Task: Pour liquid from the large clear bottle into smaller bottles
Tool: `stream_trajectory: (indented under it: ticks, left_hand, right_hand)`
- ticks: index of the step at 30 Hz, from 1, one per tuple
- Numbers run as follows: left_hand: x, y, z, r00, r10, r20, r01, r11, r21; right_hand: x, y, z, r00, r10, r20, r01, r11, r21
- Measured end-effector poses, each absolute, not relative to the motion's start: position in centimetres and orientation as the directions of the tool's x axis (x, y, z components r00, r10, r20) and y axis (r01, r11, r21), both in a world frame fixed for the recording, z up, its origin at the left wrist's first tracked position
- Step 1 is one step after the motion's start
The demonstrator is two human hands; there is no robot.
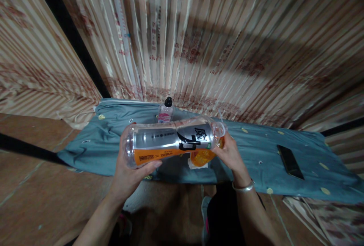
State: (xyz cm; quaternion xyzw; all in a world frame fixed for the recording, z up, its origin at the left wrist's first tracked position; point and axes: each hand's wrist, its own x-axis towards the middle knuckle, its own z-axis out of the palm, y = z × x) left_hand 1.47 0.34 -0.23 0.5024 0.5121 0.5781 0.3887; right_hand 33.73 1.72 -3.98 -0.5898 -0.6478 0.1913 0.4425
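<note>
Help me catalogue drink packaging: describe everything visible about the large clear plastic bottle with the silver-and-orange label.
The large clear plastic bottle has a ridged base and a glossy silver label with bold black characters and an orange strip. It is held nearly horizontal over the blue-green patterned cloth, base left, neck right. The left hand grips the base end; the right hand is at the neck, its grip unclear.

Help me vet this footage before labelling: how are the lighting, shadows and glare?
Head view: dim overall, with a broad dark shadow across the curtain; head view: pale glints on the silver-labelled bottle; head view: part of the floor very dark.
</note>
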Motion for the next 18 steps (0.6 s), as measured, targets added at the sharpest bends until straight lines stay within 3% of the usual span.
stream_trajectory:
  ticks: [18]
  left_hand:
    - [1.04,0.44,-1.19,-0.175,0.967,0.186,0.096,-0.171,0.981]
  right_hand:
    - [33.42,1.62,-3.56,0.089,0.934,0.346,0.585,0.232,-0.777]
